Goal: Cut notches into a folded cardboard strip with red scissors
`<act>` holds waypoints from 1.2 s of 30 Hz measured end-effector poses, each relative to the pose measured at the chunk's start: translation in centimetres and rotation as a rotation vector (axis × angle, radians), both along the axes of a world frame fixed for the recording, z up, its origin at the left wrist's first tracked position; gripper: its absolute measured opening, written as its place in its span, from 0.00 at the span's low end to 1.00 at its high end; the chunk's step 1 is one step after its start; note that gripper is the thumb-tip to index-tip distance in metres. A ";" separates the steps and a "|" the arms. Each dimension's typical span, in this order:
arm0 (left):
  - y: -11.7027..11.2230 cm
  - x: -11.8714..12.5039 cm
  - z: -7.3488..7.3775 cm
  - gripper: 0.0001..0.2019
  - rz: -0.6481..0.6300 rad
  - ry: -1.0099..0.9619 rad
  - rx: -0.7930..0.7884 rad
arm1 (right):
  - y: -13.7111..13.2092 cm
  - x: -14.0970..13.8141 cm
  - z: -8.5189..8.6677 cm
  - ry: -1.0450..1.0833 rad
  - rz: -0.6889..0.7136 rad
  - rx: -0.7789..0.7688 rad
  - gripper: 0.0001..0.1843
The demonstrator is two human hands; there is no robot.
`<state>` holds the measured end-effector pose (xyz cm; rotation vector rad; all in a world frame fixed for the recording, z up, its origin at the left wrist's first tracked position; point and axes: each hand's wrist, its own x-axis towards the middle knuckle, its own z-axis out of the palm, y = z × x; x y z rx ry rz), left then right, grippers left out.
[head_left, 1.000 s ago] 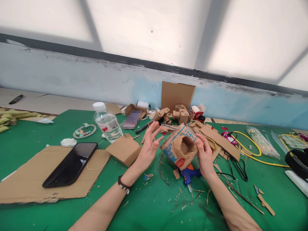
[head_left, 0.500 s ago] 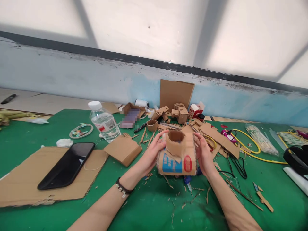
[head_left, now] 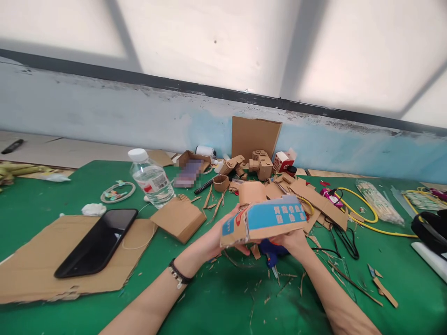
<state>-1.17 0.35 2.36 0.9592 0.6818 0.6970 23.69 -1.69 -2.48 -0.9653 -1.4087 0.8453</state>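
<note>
Between my hands, above the green table, I hold a cardboard box (head_left: 275, 217) with a blue printed side facing me and a cardboard ring (head_left: 251, 191) standing out at its far side. My left hand (head_left: 218, 235) grips its left end, fingers partly hidden behind and under it. On the right, my right hand (head_left: 292, 242) supports the box from below, its fingertips out of sight. Just under the box lies a dark blue tool (head_left: 272, 251), partly covered, perhaps a glue gun. A smaller cardboard ring (head_left: 221, 182) stands behind my left hand.
A water bottle (head_left: 152, 179), a cardboard block (head_left: 179, 217) and a black phone (head_left: 99, 242) on a cardboard sheet (head_left: 42, 256) are at left. A cardboard model camera (head_left: 261, 165) stands at the back. Scraps, yellow cable (head_left: 375, 209) and cotton swabs (head_left: 379, 202) lie right.
The box has been turned in my hands: its ring opening faced up toward me before, and now a blue printed side shows. My right hand has shifted underneath it.
</note>
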 end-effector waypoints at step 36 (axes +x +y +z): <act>2.6 -2.4 -1.9 0.63 0.214 0.397 1.088 | 1.7 2.2 0.0 -0.242 0.026 0.117 0.48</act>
